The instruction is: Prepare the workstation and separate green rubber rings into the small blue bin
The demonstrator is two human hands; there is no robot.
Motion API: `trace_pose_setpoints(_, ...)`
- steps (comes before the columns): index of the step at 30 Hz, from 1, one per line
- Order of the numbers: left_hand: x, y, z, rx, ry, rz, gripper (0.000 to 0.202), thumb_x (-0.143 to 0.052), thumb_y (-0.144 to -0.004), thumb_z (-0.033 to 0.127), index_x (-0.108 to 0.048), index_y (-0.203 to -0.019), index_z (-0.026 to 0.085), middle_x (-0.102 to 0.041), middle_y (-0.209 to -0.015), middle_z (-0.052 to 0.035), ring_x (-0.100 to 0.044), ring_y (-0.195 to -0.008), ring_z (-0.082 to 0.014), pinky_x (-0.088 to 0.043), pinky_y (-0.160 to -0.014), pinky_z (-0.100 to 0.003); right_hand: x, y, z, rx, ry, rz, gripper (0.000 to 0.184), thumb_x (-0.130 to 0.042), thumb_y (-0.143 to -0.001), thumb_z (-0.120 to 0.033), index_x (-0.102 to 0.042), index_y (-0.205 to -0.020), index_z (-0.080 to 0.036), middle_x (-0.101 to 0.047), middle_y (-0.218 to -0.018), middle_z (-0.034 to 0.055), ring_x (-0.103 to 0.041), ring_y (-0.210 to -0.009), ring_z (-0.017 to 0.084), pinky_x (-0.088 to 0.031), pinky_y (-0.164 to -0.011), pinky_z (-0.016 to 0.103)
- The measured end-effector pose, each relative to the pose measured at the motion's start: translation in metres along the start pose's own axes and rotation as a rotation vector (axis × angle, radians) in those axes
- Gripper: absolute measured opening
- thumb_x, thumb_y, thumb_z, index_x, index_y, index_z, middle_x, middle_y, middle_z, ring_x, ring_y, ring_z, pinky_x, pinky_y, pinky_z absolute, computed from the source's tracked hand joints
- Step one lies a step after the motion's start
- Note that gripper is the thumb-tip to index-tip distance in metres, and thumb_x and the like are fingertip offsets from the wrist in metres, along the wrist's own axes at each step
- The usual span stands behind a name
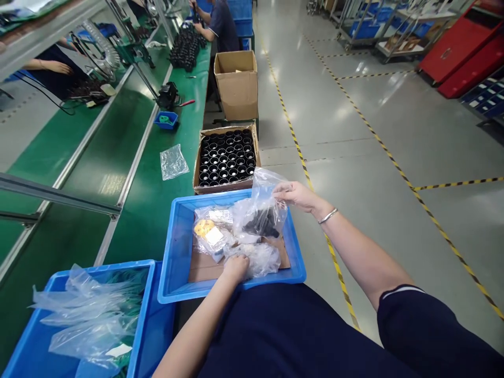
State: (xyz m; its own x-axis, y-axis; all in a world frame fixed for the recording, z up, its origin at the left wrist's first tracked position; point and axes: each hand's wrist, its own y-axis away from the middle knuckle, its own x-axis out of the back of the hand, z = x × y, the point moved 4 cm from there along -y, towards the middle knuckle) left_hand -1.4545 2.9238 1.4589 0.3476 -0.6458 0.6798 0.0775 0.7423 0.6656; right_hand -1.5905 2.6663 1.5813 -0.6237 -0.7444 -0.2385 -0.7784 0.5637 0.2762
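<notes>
My right hand (pixel 293 195) pinches the top of a clear plastic bag (pixel 262 215) with dark parts in its bottom, lifted at the right side of a blue bin (pixel 167 252). Lower in the same bin, my left hand (pixel 236 268) rests with curled fingers at the edge of another clear bag (pixel 262 258); its fingertips are partly hidden, but it appears to grip the plastic. A bag with yellow parts (pixel 203 227) and a white label lies at the bin's left, on brown cardboard (pixel 200 269).
A carton of black cylindrical parts (pixel 226 157) stands beyond the bin. At lower left, another blue bin (pixel 147 294) holds clear bags and green parts. A flat plastic bag (pixel 174 161) lies on the green bench (pixel 145 210). Co-workers (pixel 226 26) sit farther along.
</notes>
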Motion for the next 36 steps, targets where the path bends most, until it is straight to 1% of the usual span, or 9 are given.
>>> trace_pose_setpoints(7, 0.038, 0.044, -0.006, -0.065, 0.258, 0.212, 0.067, -0.055, -0.086, 0.019, -0.032, -0.149, 0.011, -0.042, -0.151, -0.0209, -0.043, -0.14, -0.0294, -0.034, -0.116, -0.044, -0.013, -0.003, 0.0, -0.024, -0.287, 0.087, 0.027, -0.087, -0.062, -0.028, -0.069, -0.079, -0.016, -0.064, -0.062, -0.004, -0.057, -0.054, 0.007, -0.041, -0.048, 0.017)
trace_pose_setpoints(12, 0.058, 0.057, -0.001, -0.156, 0.988, 0.405, 0.086, -0.069, -0.083, 0.044, -0.022, -0.152, 0.021, -0.034, -0.156, -0.0189, -0.036, -0.145, -0.0312, -0.033, -0.118, -0.049, -0.024, -0.004, -0.003, -0.049, -0.305, 0.07, 0.027, -0.087, -0.061, -0.024, -0.07, -0.081, -0.016, -0.063, -0.063, -0.0037, -0.056, -0.054, 0.007, -0.039, -0.046, 0.017)
trace_pose_setpoints(15, 0.072, 0.059, 0.015, -0.304, 1.412, 0.444, 0.093, -0.076, -0.078, 0.041, -0.022, -0.152, 0.029, -0.037, -0.156, -0.0125, -0.045, -0.139, -0.0282, -0.039, -0.115, -0.044, -0.027, -0.002, 0.001, -0.066, -0.278, 0.062, 0.028, -0.087, -0.062, -0.026, -0.07, -0.081, -0.016, -0.063, -0.062, -0.0034, -0.055, -0.053, 0.007, -0.039, -0.046, 0.018)
trace_pose_setpoints(17, 0.08, 0.06, 0.024, -0.324, 1.574, 0.486, 0.083, -0.078, -0.077, 0.04, -0.035, -0.147, 0.029, -0.051, -0.146, -0.009, -0.057, -0.126, -0.0253, -0.048, -0.108, -0.041, -0.029, 0.0, 0.004, -0.082, -0.268, 0.062, 0.027, -0.086, -0.062, -0.027, -0.069, -0.08, -0.015, -0.061, -0.061, -0.0041, -0.052, -0.05, 0.006, -0.038, -0.045, 0.017)
trace_pose_setpoints(20, 0.085, 0.06, 0.031, -0.243, 1.627, 0.546, 0.054, -0.076, -0.078, 0.043, -0.058, -0.125, 0.022, -0.066, -0.12, -0.0056, -0.066, -0.099, -0.0197, -0.059, -0.09, -0.037, -0.031, 0.004, 0.01, -0.114, -0.275, 0.101, 0.027, -0.086, -0.06, -0.026, -0.067, -0.075, -0.015, -0.058, -0.057, -0.0062, -0.045, -0.045, 0.004, -0.036, -0.043, 0.018)
trace_pose_setpoints(25, 0.081, 0.058, 0.029, -0.155, 1.645, 0.573, 0.037, -0.075, -0.079, 0.044, -0.066, -0.104, 0.019, -0.068, -0.106, -0.0024, -0.064, -0.07, -0.0106, -0.06, -0.071, -0.029, -0.034, 0.012, 0.016, -0.175, -0.25, 0.202, 0.033, -0.088, -0.056, -0.029, -0.068, -0.078, -0.014, -0.06, -0.055, -0.0053, -0.049, -0.045, 0.006, -0.04, -0.046, 0.021)
trace_pose_setpoints(29, 0.077, 0.054, 0.025, -0.154, 1.542, 0.584, 0.038, -0.072, -0.081, 0.045, -0.066, -0.11, 0.02, -0.068, -0.098, -0.0027, -0.065, -0.08, -0.0147, -0.058, -0.071, -0.028, -0.03, 0.017, 0.012, -0.101, -0.198, 0.239, 0.034, -0.088, -0.061, -0.034, -0.069, -0.082, -0.016, -0.066, -0.063, -0.0024, -0.059, -0.055, 0.01, -0.046, -0.053, 0.023)
trace_pose_setpoints(32, 0.071, 0.049, 0.026, -0.185, 1.385, 0.502, 0.044, -0.072, -0.081, 0.045, -0.065, -0.116, 0.02, -0.071, -0.097, -0.0049, -0.068, -0.09, -0.0196, -0.055, -0.077, -0.03, -0.029, 0.023, 0.004, 0.042, -0.103, 0.246, 0.033, -0.087, -0.062, -0.033, -0.069, -0.085, -0.018, -0.067, -0.066, -0.0026, -0.06, -0.059, 0.012, -0.046, -0.056, 0.024)
trace_pose_setpoints(36, 0.065, 0.045, 0.03, -0.219, 1.415, 0.464, 0.034, -0.07, -0.083, 0.046, -0.067, -0.103, 0.018, -0.072, -0.091, -0.0056, -0.069, -0.091, -0.0208, -0.052, -0.08, -0.03, -0.031, 0.031, -0.001, 0.123, -0.07, 0.287, 0.031, -0.085, -0.063, -0.033, -0.068, -0.084, -0.019, -0.063, -0.066, -0.0042, -0.054, -0.055, 0.01, -0.041, -0.053, 0.024)
